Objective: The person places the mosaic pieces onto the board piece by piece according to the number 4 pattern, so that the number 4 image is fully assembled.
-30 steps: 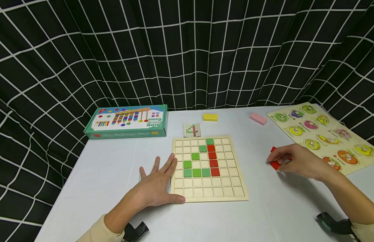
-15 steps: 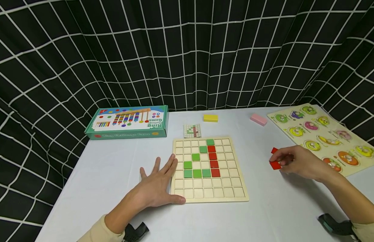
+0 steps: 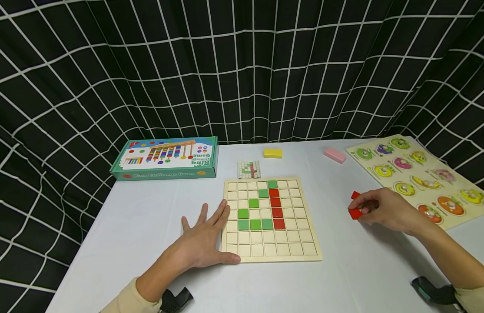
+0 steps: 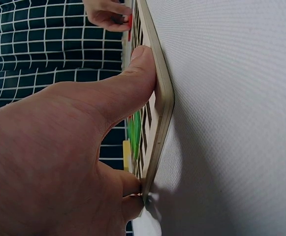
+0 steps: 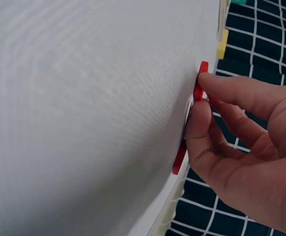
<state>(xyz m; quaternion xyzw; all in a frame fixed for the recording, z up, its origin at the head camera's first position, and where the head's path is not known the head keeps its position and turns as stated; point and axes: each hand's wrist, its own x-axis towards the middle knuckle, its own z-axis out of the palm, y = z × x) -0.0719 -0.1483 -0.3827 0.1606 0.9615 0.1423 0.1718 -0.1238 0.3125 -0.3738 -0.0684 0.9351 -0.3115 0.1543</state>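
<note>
My left hand lies with spread, straight fingers along the left edge of a wooden grid board; its thumb rests on the near-left corner. Several green tiles and a column of several red tiles sit in the board's cells. Right of the board, my right hand pinches a red square tile between thumb and index finger, low over the white table. A second red tile lies just behind it, partly hidden by the fingers. Both tiles show in the right wrist view, the pinched one at the thumb tip.
Behind the board lies a small pattern card. Farther back are a yellow block and a pink block. A green game box stands at back left, a fruit puzzle board at right. Black grid cloth surrounds the table.
My right hand has shifted very slightly, and more of the rear red tile shows, apart from the pinched one. My left hand and the board stay in place.
</note>
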